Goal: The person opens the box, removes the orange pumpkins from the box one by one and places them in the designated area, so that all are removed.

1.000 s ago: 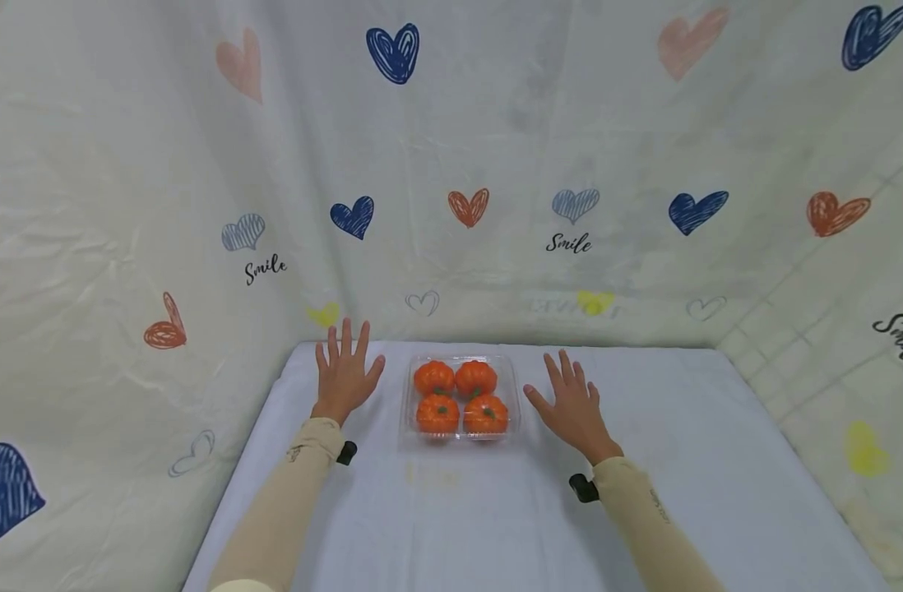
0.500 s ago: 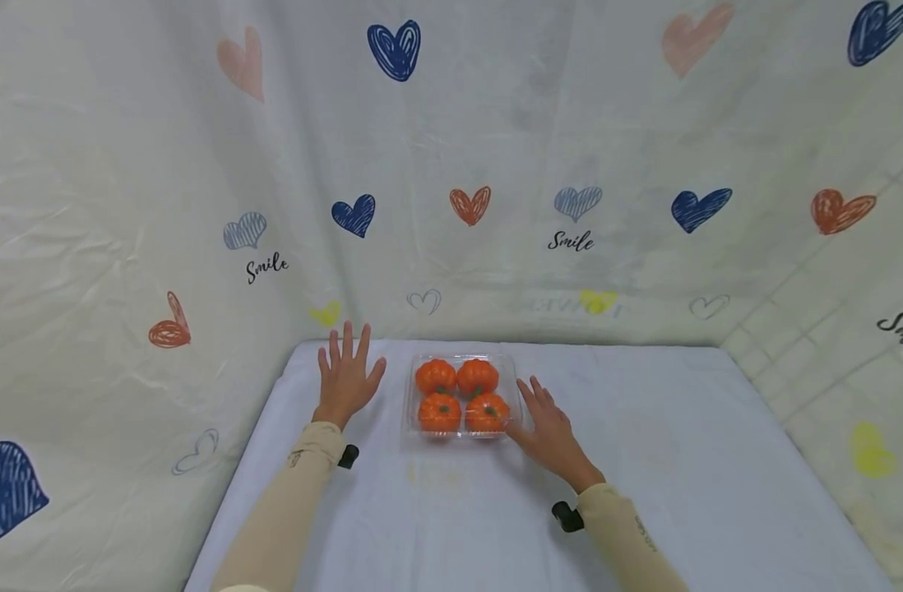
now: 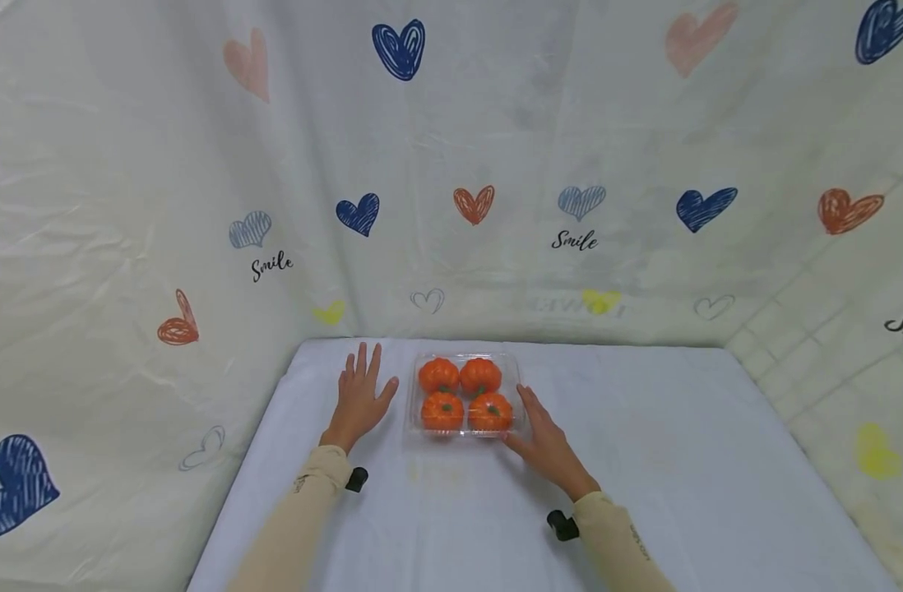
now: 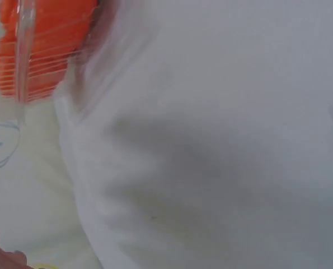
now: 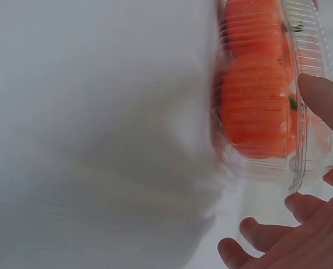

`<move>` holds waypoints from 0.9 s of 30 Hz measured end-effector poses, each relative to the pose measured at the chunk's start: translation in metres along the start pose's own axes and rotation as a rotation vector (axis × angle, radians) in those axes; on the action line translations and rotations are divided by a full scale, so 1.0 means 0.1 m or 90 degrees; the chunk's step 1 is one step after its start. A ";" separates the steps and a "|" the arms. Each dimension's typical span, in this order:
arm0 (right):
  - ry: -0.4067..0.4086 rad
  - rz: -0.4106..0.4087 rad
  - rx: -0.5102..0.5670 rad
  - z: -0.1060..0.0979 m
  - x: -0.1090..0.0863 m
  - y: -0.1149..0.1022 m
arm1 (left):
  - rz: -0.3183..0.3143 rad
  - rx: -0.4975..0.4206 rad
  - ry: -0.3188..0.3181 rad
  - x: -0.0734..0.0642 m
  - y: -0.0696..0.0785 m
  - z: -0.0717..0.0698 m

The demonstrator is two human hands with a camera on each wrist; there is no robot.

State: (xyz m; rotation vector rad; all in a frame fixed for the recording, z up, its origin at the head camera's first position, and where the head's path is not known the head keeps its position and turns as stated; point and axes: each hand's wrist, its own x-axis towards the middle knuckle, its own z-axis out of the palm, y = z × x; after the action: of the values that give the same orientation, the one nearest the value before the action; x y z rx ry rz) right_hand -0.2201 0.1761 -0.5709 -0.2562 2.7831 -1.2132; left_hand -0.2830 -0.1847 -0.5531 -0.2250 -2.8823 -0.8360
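Note:
A clear plastic box with orange pumpkins inside, their stems green, stands on the white-covered table. Its lid looks closed. My right hand is at the box's near right corner, thumb by the front edge and fingers along the right side. In the right wrist view the thumb overlaps the rim, while the other fingers are spread beside the box; firm contact cannot be told. To the left of the box, my left hand hovers with spread fingers, apart from it and holding nothing.
A white cloth covers the table. Behind it and along both sides hangs a pale curtain printed with hearts and "Smile". A small black wrist camera sits under the right sleeve, another black camera at the left.
My right hand has moved left and nearer to me, from beside the box to its near right corner. The left hand has drawn back slightly and shifted a little toward the box.

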 end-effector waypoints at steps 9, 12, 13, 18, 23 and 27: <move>0.008 0.005 0.057 0.04 -0.04 0.03 | 0.003 -0.227 -0.074 -0.39 0.11 0.46; 0.011 0.006 0.072 0.08 -0.05 0.06 | -0.003 -0.263 -0.088 -0.51 0.13 0.64; 0.012 0.007 0.075 0.10 -0.04 0.08 | -0.010 -0.271 -0.085 -0.54 0.14 0.70; 0.027 0.008 0.089 0.18 -0.02 0.12 | -0.038 -0.329 -0.048 -0.61 0.17 0.83; 0.054 0.010 0.125 0.24 -0.01 0.11 | -0.050 -0.372 -0.027 -0.65 0.24 0.87; 0.067 0.003 0.182 0.28 0.00 0.09 | -0.076 -0.408 -0.017 -0.70 0.29 0.90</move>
State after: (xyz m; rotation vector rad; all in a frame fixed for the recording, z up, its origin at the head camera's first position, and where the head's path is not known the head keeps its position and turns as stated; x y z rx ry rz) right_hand -0.2167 0.1624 -0.5962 -0.1658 2.6427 -1.6445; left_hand -0.2167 -0.1191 -0.6247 -0.1224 -2.5704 -1.7669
